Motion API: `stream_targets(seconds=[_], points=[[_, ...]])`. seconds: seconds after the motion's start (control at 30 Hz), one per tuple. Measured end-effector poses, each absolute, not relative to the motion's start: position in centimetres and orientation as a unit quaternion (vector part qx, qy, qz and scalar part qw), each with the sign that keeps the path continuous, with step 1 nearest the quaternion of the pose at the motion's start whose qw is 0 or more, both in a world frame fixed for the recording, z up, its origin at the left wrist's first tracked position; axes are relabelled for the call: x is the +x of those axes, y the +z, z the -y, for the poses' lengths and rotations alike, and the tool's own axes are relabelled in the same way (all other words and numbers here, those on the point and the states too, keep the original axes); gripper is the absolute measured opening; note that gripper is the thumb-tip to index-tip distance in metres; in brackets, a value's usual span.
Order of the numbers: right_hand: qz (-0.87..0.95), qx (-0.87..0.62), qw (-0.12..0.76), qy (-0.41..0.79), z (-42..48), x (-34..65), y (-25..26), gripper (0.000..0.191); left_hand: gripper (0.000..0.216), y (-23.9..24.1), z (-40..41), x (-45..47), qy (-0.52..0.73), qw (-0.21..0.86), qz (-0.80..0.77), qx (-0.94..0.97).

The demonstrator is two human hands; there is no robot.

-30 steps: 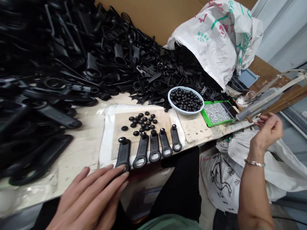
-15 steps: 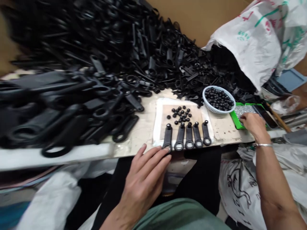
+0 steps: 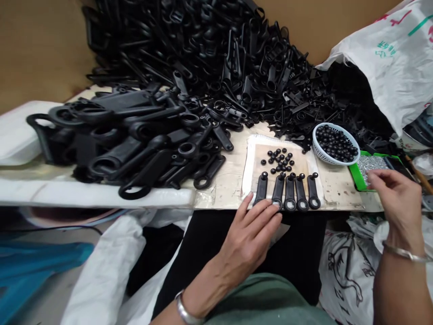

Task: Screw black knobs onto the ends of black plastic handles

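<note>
My left hand (image 3: 252, 232) lies with its fingers stretched out along the table's front edge, fingertips at the ring ends of the leftmost black plastic handles (image 3: 261, 187). Several such handles stand side by side in a row, each with a small black ball-shaped knob at its far end. Above them, loose black knobs (image 3: 278, 159) are scattered on a white-edged cloth mat (image 3: 250, 167). My right hand (image 3: 401, 201) is at the near side of a green tray (image 3: 357, 177) of small silvery metal parts (image 3: 370, 163). Its thumb and fingertips are pinched together; what they hold is too small to name.
Behind the mat stands a pale blue basket (image 3: 321, 155) full of black knobs. A big heap of black plastic parts (image 3: 203, 58) covers the back, with larger handles (image 3: 135, 144) piled at left. A white sack (image 3: 382, 67) leans at right.
My right hand has drawn back from over the metal parts to the tray's near side. The view has turned left. My left fingers have slid slightly right along the row of handles.
</note>
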State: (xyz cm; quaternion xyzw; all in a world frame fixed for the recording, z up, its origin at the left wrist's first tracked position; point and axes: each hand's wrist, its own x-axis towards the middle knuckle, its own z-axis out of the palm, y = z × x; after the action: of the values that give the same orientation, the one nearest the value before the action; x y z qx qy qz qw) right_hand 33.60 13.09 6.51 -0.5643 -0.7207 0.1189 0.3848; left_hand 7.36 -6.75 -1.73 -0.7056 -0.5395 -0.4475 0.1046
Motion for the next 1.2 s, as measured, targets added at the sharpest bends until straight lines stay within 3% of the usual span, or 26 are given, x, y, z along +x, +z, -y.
stream_targets(seconds=[0.1,0.27,0.33,0.43,0.53,0.7,0.93,1.03,1.2], points=[[0.744,-0.415,0.349,0.391,-7.3,29.1,6.3,0.011,0.023,-0.8,6.0,7.9,-0.489,0.091,0.531,-0.686],[0.716,-0.329,0.297,0.540,-1.8,23.4,3.7,0.015,0.014,0.3,5.3,8.0,-0.567,0.012,0.503,-0.652],[0.721,-0.338,0.296,0.528,-1.2,23.0,2.8,0.017,0.011,0.3,5.5,8.1,-0.588,-0.015,0.502,-0.634],[0.790,-0.342,0.338,0.379,-0.7,23.5,2.3,0.004,0.008,0.1,5.9,8.2,-0.602,-0.059,0.508,-0.613],[0.853,-0.287,0.368,0.234,-0.3,24.0,2.2,0.027,0.014,-0.2,6.1,8.1,-0.605,-0.089,0.513,-0.602],[0.905,-0.191,0.347,0.151,0.3,24.1,2.6,0.063,0.021,0.0,6.7,7.8,-0.603,-0.189,0.528,-0.568],[0.916,-0.206,0.318,0.136,0.1,23.7,2.1,0.071,0.024,0.7,6.8,7.3,-0.610,-0.313,0.489,-0.540],[0.881,-0.229,0.385,0.149,-0.1,23.4,2.0,0.064,0.023,1.1,6.4,7.4,-0.624,-0.363,0.459,-0.518],[0.798,-0.322,0.450,0.239,-0.9,23.1,2.3,0.025,0.023,1.5,5.8,7.4,-0.620,-0.332,0.447,-0.553]])
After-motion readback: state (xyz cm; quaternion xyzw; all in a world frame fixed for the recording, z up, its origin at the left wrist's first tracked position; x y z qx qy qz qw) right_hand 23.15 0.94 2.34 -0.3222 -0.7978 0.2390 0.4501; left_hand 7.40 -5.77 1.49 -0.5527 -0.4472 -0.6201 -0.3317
